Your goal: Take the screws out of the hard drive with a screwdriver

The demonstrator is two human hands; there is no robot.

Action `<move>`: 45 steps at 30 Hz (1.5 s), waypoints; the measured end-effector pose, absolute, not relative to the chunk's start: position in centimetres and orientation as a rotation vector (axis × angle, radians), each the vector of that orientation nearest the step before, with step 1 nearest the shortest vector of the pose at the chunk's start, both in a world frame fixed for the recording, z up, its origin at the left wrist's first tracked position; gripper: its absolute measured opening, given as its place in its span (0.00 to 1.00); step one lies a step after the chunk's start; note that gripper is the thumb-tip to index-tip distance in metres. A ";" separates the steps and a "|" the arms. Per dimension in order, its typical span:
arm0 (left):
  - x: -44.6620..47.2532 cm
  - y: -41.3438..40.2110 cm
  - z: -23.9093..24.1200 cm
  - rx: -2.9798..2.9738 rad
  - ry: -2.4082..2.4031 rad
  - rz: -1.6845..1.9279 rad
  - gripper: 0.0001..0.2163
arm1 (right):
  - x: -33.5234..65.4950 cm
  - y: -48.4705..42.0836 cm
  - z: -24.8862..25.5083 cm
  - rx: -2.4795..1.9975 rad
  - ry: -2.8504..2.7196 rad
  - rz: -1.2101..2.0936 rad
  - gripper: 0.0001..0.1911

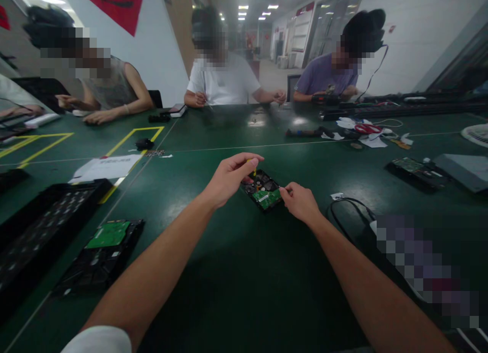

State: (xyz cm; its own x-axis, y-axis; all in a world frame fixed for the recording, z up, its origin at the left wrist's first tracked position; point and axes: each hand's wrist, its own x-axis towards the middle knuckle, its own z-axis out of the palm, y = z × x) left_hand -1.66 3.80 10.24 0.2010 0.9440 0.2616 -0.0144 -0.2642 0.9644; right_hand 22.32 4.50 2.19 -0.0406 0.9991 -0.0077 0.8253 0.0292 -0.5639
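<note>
Green and black, the small drive [270,198] lay flat on the dark green table [236,271], at twelve o'clock from the person. The left hand [234,179] was over its far left part and pinched a small yellow tool [252,169] between thumb and fingers. From that hand, the drive sat at four o'clock. The right hand [300,203] held its edge, so the drive was at nine o'clock from there. Both hands were close. Its long side seemed to run from ten to four, but the left hand hid some of it. Another drive [109,234] lay well apart, at eight o'clock.
</note>
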 end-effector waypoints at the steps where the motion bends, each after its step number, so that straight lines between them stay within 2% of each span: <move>1: -1.7 3.8 10.3 1.508 0.937 1.228 0.15 | 22.3 4.5 2.2 -1.849 -1.930 0.600 0.15; 10: -1.3 3.2 10.6 1.311 0.747 1.204 0.09 | 22.4 4.6 2.2 -1.844 -1.951 0.602 0.16; 31: -1.4 3.8 10.2 1.359 0.762 1.231 0.11 | 22.4 4.7 2.1 -1.833 -1.967 0.548 0.15; 45: -1.3 3.9 9.9 1.452 0.788 1.223 0.13 | 22.5 4.3 2.4 -1.754 -1.878 0.746 0.14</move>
